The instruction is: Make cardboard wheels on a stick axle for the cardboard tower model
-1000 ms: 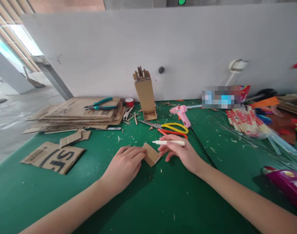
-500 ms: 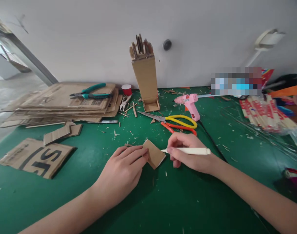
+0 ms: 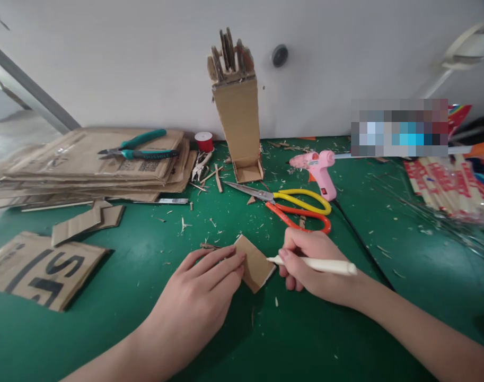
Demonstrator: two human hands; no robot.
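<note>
A small square cardboard piece lies on the green tabletop in the middle. My left hand holds it steady, fingertips pressed together on its left edge; the thumb is hidden. In my right hand is a white marker pen, gripped near its front end. Its tip touches, or is just over, the cardboard's right edge. Beyond my hands lie scissors with one yellow and one orange handle. Farther back, a cardboard model of a forearm and hand stands upright against the wall.
At the back left, green-handled pliers rest on a stack of cardboard sheets. A printed cardboard piece lies at left. On the right are a pink glue gun with its cable, wires, and red-and-white packets. Scraps litter the tabletop.
The view has shifted slightly closer. The marker tip stays by the cardboard's right edge, a little higher along it. Both hands keep their hold.
</note>
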